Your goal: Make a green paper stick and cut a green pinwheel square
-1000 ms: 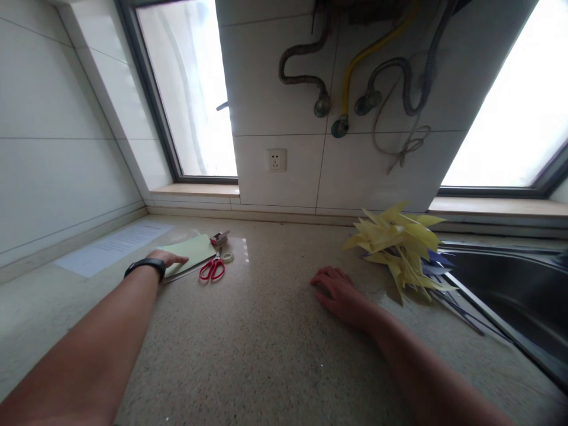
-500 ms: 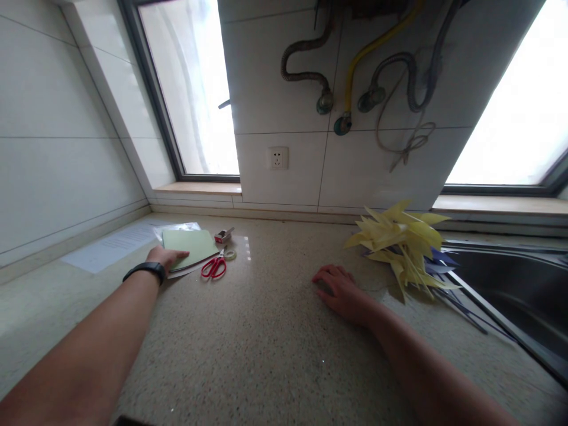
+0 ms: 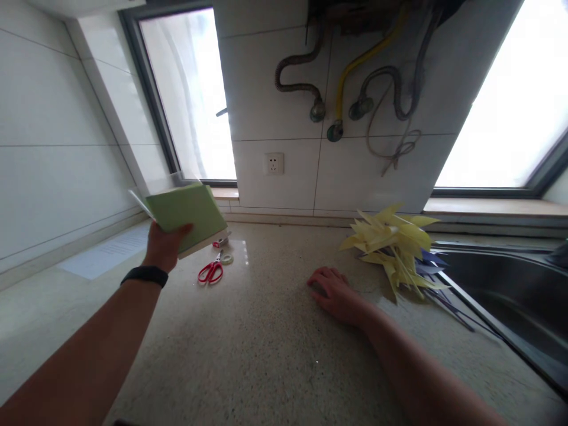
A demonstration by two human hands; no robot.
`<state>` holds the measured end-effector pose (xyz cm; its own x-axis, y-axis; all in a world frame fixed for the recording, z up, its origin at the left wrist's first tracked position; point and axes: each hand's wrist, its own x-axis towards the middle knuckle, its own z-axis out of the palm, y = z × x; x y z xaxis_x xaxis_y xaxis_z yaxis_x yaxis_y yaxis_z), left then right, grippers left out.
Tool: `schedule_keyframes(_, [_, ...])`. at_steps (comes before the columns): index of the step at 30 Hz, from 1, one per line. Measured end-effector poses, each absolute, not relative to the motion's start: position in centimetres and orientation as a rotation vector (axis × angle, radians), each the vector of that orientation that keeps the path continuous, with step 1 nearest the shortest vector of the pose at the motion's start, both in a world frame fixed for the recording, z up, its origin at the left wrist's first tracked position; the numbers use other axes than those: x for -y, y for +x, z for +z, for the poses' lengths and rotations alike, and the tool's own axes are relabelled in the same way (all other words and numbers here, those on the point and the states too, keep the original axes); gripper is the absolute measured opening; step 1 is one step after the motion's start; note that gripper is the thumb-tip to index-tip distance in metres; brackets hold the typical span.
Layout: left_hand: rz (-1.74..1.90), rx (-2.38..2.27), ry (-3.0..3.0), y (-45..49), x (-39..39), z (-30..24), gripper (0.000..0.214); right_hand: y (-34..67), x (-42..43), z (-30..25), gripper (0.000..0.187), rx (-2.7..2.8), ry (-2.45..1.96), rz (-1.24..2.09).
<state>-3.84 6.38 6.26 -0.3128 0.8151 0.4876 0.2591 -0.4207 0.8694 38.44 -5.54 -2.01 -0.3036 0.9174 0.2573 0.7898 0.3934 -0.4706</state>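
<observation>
My left hand [image 3: 163,245] is closed around a stack of green paper [image 3: 189,214], thumb on top, and holds it tilted above the counter. A clear plastic sleeve [image 3: 171,182] shows behind the stack's far edge. Below and to the right of it, red-handled scissors [image 3: 210,272] lie on the counter beside a small roll of tape [image 3: 226,259]. My right hand [image 3: 333,293] rests on the counter with loosely bent fingers and a gap between thumb and forefinger; nothing shows in it. To its right lies a heap of yellow paper pinwheels [image 3: 393,236].
A printed sheet [image 3: 104,254] lies at the left by the wall. A small red and white object [image 3: 220,242] sits behind the tape. Purple paper pieces [image 3: 431,263] and thin sticks stick out toward the sink [image 3: 510,290] at the right. The tiled wall bounds the back.
My left hand has lifted the green paper stack and the plastic sleeve off the counter. My right hand has stayed in place on the counter. The view has shifted slightly.
</observation>
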Motion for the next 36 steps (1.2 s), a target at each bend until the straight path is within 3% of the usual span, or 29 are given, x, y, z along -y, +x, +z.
schedule_keyframes(3, [1.728, -1.104, 1.493, 1.7, -5.5, 4.9, 0.061, 38.3, 5.3, -2.4, 0.030, 2.053, -1.414, 0.421])
schedule_keyframes(11, [1.390, -0.817, 1.537, 14.1, -1.1, -1.0, 0.063, 38.6, 3.2, -3.5, 0.040, 1.590, -1.242, 0.668])
schedule_keyframes(19, [1.269, -0.766, 1.727, 15.0, -0.6, -2.4, 0.072, 37.5, 3.6, -3.2, 0.048, 1.458, -1.030, 0.734])
schedule_keyframes(24, [1.241, -0.735, 1.787, 14.2, -0.6, -2.7, 0.086, 37.5, 3.7, -3.0, 0.039, 1.426, -1.011, 0.754])
schedule_keyframes(30, [1.248, -0.677, 1.705, 14.2, -0.2, -3.1, 0.062, 37.1, 3.8, -3.1, 0.034, 1.431, -1.032, 0.699])
schedule_keyframes(36, [1.285, -0.616, 1.648, 13.8, -0.6, -2.7, 0.043, 36.7, 3.7, -3.0, 0.045, 1.467, -1.053, 0.641])
